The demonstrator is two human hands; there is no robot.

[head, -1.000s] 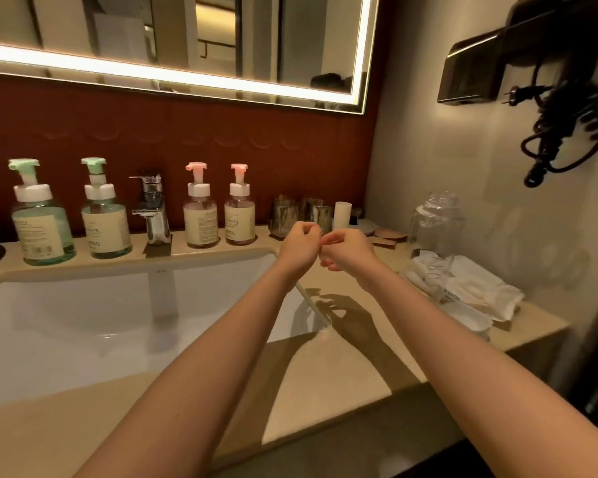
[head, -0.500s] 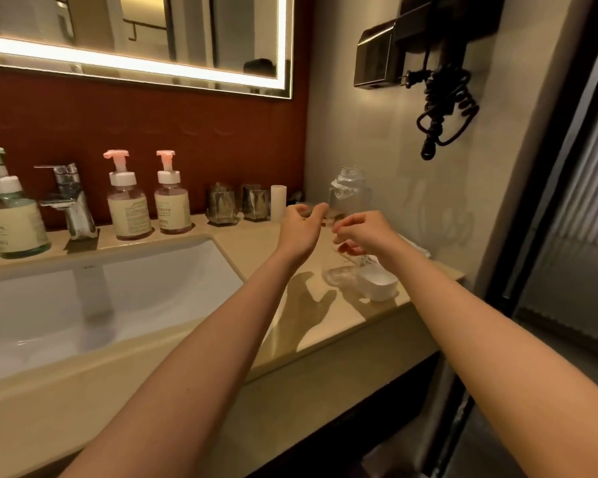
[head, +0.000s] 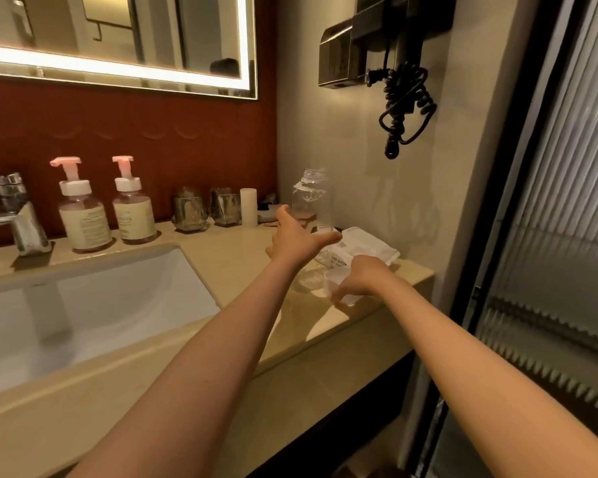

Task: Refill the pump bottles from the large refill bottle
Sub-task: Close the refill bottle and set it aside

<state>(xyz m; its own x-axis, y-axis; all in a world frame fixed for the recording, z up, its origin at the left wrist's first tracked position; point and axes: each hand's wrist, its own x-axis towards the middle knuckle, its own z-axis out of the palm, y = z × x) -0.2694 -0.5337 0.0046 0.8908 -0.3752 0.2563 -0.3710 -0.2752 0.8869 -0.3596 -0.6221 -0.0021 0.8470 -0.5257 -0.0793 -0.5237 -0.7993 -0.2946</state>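
Two pump bottles [head: 83, 215] [head: 133, 210] with pink heads and pale labels stand side by side at the back of the countertop [head: 242, 260], against the dark red wall, their pumps screwed on. Well to their right, close to the side wall, a clear bottle [head: 311, 194] stands upright with its threaded neck uncapped. It looks nearly empty.

Our left hand [head: 297, 241] is stretched out in front of the lower part of that bottle, fingers straight and together, thumb lifted apart from them. We cannot tell whether it touches the glassy wall. Our right hand [head: 363, 276] is lower and nearer the counter's front edge. Its fingers are bent down over a small white cup [head: 334, 288] that sits on the counter, with the fingertips against its near side.

Just behind the right hand lies a white wipes pack [head: 366, 248] with dark print. Between the pump bottles and the clear bottle we see two faceted glasses [head: 189, 210] [head: 225, 207] and a short white cylinder [head: 248, 207].

Left of the pump bottles is a chrome tap [head: 14, 215] over the white sink [head: 101, 305]. A lit mirror [head: 118, 36] hangs above. On the side wall a dark holder [head: 353, 46] carries a coiled black cord [head: 404, 108], and a ribbed glass door [head: 549, 236] fills the right edge.
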